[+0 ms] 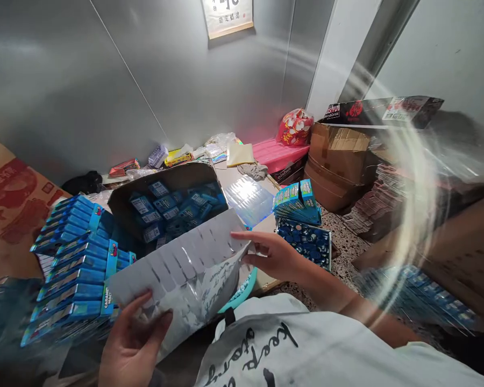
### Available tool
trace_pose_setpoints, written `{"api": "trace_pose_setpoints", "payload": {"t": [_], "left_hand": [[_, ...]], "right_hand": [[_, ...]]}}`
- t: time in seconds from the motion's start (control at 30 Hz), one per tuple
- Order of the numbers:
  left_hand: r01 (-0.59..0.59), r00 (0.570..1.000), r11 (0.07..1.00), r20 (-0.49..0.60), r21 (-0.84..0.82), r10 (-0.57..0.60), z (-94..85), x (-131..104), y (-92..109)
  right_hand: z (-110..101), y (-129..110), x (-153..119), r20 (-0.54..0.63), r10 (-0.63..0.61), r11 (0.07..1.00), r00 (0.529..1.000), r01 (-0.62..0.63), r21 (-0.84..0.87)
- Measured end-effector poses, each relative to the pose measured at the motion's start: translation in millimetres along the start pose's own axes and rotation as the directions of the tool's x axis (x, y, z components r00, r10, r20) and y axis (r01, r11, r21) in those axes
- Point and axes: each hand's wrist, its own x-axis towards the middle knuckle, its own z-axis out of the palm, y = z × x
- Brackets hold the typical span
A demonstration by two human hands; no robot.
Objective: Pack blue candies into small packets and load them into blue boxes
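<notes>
A white card (173, 269) with a row of narrow slits and a shiny, clear-looking lower part is stretched between my two hands, tilted in front of my lap. My left hand (133, 338) grips its lower left end between thumb and fingers. At the right end, my right hand (270, 258) pinches the card's edge, index finger along the top. Just behind the card stands an open carton (121, 201) of small blue labelled packs (165, 203). Stacked blue display cards (76, 274) lie left of my left hand. Partly hidden below the card is a teal basin (248, 285).
Right of my right hand are a stack of blue folded cartons (296, 201) and a tray of round blue caps (304, 242). Brown cardboard boxes (339, 161) and piled flat cardboard (381, 199) stand farther right. A pink box (278, 156) bears a red bag (295, 128).
</notes>
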Motion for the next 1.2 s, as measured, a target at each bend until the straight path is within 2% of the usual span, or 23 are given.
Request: {"api": "trace_pose_setpoints", "payload": {"t": [0.1, 0.27, 0.43, 0.57, 0.67, 0.73, 0.8, 0.9, 0.97, 1.03, 1.1, 1.2], "left_hand": [[0.058, 0.998, 0.996, -0.013, -0.069, -0.059, 2.5, -2.6, 6.0], [-0.032, 0.995, 0.999, -0.089, 0.009, 0.033, -6.6, 3.4, -5.2], [-0.104, 0.994, 0.985, -0.023, 0.14, 0.108, -2.7, 12.5, -5.5], [-0.059, 0.993, 0.99, 0.113, 0.131, 0.044, -2.1, 22.5, -6.2], [-0.115, 0.993, 0.947, 0.066, 0.299, 0.099, -8.7, 28.0, -9.3], [-0.191, 0.982, 0.903, 0.068, 0.386, 0.178, -16.5, 32.1, -10.7], [-0.299, 0.954, 0.858, 0.147, 0.417, 0.261, -25.7, 36.7, -9.1], [-0.51, 0.857, 0.704, 0.225, 0.494, 0.463, -35.2, 38.7, 3.8], [-0.582, 0.779, 0.572, 0.194, 0.578, 0.596, -33.7, 32.5, 18.9], [-0.633, 0.715, 0.491, 0.209, 0.599, 0.667, -24.6, 21.9, 35.0], [-0.713, 0.669, 0.462, 0.311, 0.528, 0.675, -11.3, 11.7, 46.9], [-0.725, 0.683, 0.558, 0.527, 0.405, 0.505, 5.0, 4.9, 52.3]], "right_hand": [[-8.1, -5.2, -3.8, -0.01, -0.004, 1.0, 1.0, 0.004, -0.001], [-14.8, -10.4, -5.7, -0.07, -0.036, 0.997, 0.997, 0.032, -0.063], [-19.3, -7.3, 1.4, -0.078, -0.153, 0.974, 0.985, 0.136, -0.183], [-18.6, -2.5, 4.6, -0.074, -0.231, 0.942, 0.97, 0.204, -0.267], [-16.1, -4.3, 2.9, -0.106, -0.314, 0.896, 0.943, 0.258, -0.361], [-13.6, -9.6, 0.8, -0.067, -0.331, 0.903, 0.941, 0.296, -0.312], [-9.5, -17.1, -1.4, 0.029, -0.306, 0.94, 0.952, 0.306, -0.152], [0.4, -26.8, -4.0, 0.124, -0.188, 0.982, 0.974, 0.187, 0.021], [8.8, -29.7, -4.9, 0.127, -0.114, 0.993, 0.985, 0.114, 0.002], [17.2, -30.1, -5.1, 0.143, -0.1, 0.993, 0.985, 0.108, -0.049], [24.1, -29.8, -4.5, 0.186, -0.138, 0.985, 0.973, 0.154, -0.072], [28.6, -31.7, -3.1, 0.195, -0.175, 0.978, 0.965, 0.193, -0.079]]}}
